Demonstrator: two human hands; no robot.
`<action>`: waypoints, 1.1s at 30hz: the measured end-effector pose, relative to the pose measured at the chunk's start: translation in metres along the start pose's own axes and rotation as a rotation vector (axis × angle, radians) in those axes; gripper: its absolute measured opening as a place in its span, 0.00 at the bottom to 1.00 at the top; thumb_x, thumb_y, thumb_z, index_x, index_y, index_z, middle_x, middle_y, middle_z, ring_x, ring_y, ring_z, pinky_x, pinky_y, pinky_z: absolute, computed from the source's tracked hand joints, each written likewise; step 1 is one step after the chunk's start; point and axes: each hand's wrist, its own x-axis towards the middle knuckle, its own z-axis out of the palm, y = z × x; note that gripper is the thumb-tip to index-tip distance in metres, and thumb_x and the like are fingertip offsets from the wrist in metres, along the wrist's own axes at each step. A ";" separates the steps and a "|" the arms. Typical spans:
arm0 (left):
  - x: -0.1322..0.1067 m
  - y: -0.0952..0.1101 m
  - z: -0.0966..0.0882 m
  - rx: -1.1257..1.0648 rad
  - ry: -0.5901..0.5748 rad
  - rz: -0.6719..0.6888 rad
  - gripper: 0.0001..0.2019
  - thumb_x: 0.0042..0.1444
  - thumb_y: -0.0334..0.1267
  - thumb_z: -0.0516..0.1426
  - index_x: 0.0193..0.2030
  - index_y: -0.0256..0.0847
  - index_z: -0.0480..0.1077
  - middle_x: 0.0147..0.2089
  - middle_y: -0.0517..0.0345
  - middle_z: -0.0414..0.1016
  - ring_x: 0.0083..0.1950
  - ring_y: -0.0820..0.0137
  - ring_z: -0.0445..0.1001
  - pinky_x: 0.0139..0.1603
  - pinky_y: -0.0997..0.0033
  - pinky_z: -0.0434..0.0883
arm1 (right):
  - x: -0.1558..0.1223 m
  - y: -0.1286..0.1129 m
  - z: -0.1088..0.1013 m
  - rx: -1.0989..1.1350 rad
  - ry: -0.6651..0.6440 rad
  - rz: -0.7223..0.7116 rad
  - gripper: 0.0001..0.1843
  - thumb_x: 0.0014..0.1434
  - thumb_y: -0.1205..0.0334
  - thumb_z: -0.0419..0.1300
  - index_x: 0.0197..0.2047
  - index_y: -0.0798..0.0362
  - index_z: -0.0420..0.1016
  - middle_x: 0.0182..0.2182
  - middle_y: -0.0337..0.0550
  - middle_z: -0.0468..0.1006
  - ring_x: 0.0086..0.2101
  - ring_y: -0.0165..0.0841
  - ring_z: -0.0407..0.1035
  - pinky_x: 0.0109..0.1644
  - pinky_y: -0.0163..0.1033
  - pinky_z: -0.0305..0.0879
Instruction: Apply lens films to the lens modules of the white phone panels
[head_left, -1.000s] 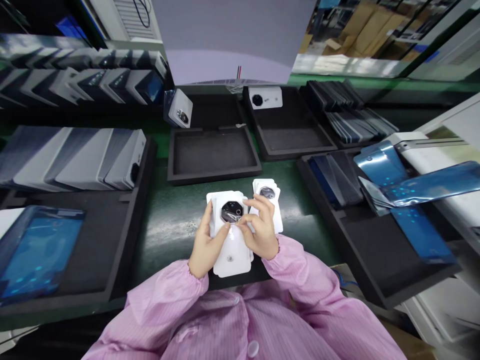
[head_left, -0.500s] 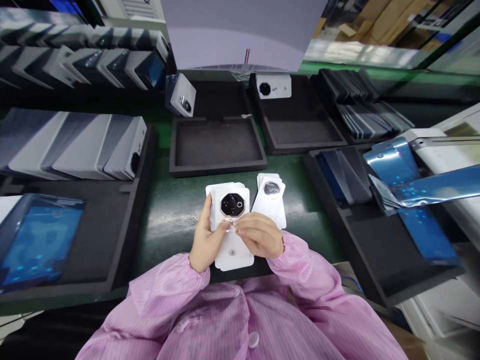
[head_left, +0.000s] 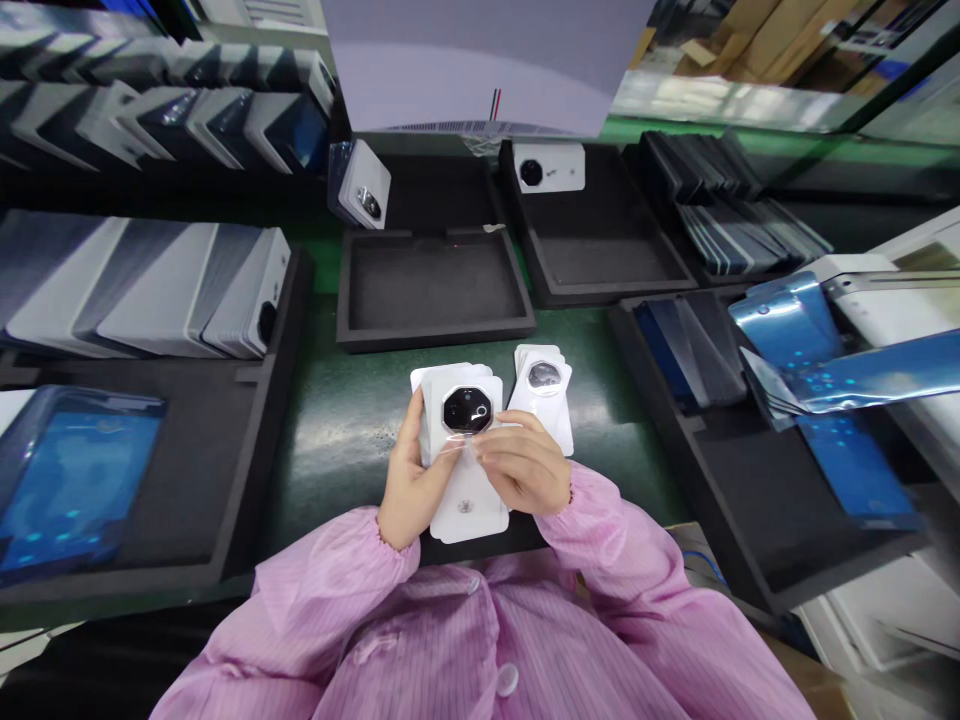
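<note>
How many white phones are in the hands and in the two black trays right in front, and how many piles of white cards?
White phone with black eight-sided camera, in the left hand, right hand touching: 1
White phones propped in the black foam trays: 2
Pile of white cards on the green mat: 1
Total: 4

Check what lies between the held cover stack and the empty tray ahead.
Head view: only bare green mat between the cover stack and the tray.
</note>
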 end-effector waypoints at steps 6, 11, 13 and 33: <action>-0.001 0.003 0.002 -0.062 0.001 -0.052 0.35 0.55 0.41 0.61 0.68 0.47 0.52 0.66 0.51 0.62 0.64 0.59 0.65 0.62 0.61 0.65 | -0.001 0.000 0.001 -0.076 0.032 0.081 0.15 0.56 0.74 0.59 0.41 0.44 0.71 0.33 0.36 0.82 0.37 0.36 0.79 0.52 0.53 0.70; -0.002 0.005 0.003 -0.107 0.004 -0.101 0.37 0.55 0.42 0.61 0.69 0.47 0.50 0.67 0.50 0.62 0.64 0.58 0.65 0.61 0.60 0.67 | -0.001 0.000 0.001 -0.181 0.045 0.152 0.22 0.55 0.74 0.59 0.49 0.43 0.68 0.35 0.36 0.82 0.41 0.40 0.78 0.62 0.62 0.57; -0.003 0.005 0.003 -0.131 -0.010 -0.114 0.37 0.55 0.42 0.61 0.69 0.48 0.50 0.67 0.50 0.62 0.63 0.57 0.66 0.59 0.60 0.69 | 0.000 -0.001 0.000 -0.250 0.044 0.251 0.28 0.55 0.70 0.62 0.57 0.42 0.64 0.41 0.40 0.81 0.49 0.44 0.74 0.66 0.66 0.47; 0.011 0.013 -0.001 -0.444 -0.002 -0.358 0.39 0.51 0.39 0.64 0.68 0.49 0.52 0.58 0.50 0.72 0.49 0.60 0.77 0.48 0.62 0.74 | -0.024 0.084 -0.071 -0.166 0.210 1.125 0.30 0.46 0.59 0.66 0.53 0.55 0.67 0.41 0.50 0.76 0.40 0.44 0.73 0.46 0.56 0.69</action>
